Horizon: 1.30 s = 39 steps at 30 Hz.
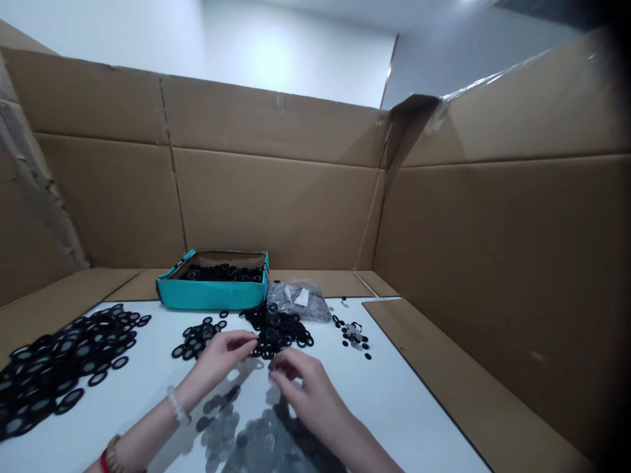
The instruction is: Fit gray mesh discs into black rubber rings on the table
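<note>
My left hand [227,353] reaches over the white table top, thumb and fingertips drawn together at the near edge of a pile of black rings [283,328]. Facing it, my right hand [306,378] has its fingers curled and its thumb against the fingertips. Whatever either pinch holds is too small to make out. Beneath and nearer to me spreads a heap of translucent grey discs [263,443]. Just beyond my left hand lies a small group of black rings with grey centres [194,341].
A large spread of black rings with grey centres [73,358] covers the left side. At the back are a teal box [211,295] of black rings and a clear plastic bag [298,302]. Small dark and pale pieces [353,335] lie right. Cardboard walls [276,203] enclose the table.
</note>
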Available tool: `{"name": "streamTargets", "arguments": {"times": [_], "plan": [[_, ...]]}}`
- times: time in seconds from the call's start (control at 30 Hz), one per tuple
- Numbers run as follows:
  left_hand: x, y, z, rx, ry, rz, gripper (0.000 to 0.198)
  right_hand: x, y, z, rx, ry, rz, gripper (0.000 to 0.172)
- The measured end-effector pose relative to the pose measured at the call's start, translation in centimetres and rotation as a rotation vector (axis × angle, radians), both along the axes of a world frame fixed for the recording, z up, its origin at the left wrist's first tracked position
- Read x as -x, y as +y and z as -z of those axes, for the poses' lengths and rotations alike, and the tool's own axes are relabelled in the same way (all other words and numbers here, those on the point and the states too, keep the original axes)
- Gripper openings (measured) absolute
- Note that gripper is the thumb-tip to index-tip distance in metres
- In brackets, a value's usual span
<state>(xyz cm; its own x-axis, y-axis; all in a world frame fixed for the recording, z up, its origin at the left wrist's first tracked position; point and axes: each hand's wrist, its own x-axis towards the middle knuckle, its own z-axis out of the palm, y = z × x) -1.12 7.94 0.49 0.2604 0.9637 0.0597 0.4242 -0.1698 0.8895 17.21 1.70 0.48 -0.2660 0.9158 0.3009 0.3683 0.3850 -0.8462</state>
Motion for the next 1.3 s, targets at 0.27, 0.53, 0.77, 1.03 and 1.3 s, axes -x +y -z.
{"name": "streamTargets", "arguments": {"times": [0.27,0.53,0.77,1.03,1.3], "plan": [[-1.5,-4.1,-0.8,0.304,-0.395,0.002,0.032,0.7,1.0,1.6,0.093,0.335,0.101,0.012],[-2.2,-4.3,0.5,0.189,-0.429,0.012,0.028,0.9,1.7,2.6,0.295,0.573,0.052,0.031],[-2.2,-4.6,0.3,0.151,-0.493,-0.040,0.024,0.8,1.2,1.8,0.316,0.396,0.018,0.027],[-1.7,-5.2,-1.1,0.177,-0.552,-0.083,0.029,0.8,0.0,0.4,0.098,0.284,0.070,0.024],[-1.9,-4.9,-0.6,0.256,-0.472,0.036,0.029,0.5,0.2,0.3,0.172,0.324,0.026,0.022]]}}
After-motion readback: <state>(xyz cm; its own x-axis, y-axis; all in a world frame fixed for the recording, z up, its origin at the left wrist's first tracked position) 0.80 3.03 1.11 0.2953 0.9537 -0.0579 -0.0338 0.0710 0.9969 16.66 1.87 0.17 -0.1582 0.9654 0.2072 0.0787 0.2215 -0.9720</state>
